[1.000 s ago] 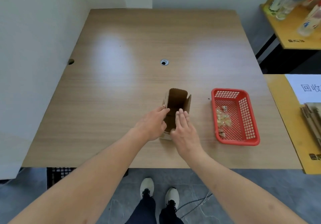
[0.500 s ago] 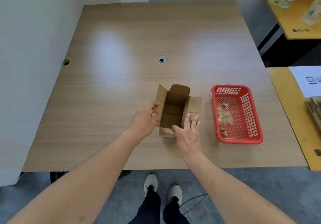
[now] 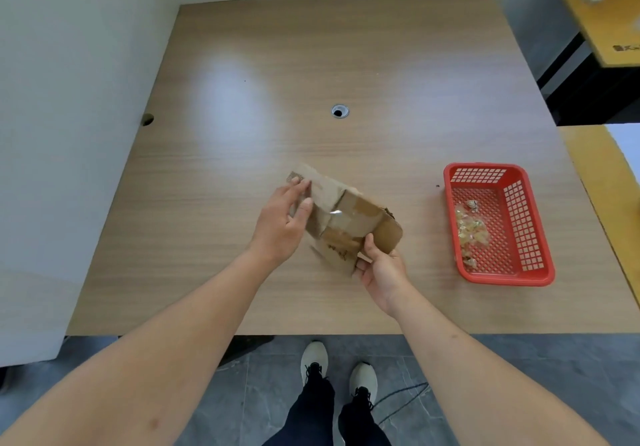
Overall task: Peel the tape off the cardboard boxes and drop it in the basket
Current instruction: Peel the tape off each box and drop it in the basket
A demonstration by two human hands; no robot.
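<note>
A small brown cardboard box [image 3: 349, 217] is lifted off the table, tilted with its outer side up. A strip of clear tape [image 3: 337, 213] glints across its middle. My left hand [image 3: 282, 224] lies against the box's left end, fingers fairly straight along a flap. My right hand [image 3: 379, 269] grips the near right edge of the box, thumb on top. The red plastic basket [image 3: 535, 272] stands on the table to the right, with several crumpled clear tape pieces [image 3: 471, 231] inside.
The wooden table [image 3: 346, 65] has a cable hole [image 3: 340, 111] at its centre. A white wall runs along the left. A yellow table [image 3: 613, 182] and a yellow shelf [image 3: 602, 20] with bottles stand at the right. My shoes are below the near edge.
The box stood on the table with its flaps open upward; now it is lifted and turned over, outer side up. My right hand has shifted to grip its near right edge.
</note>
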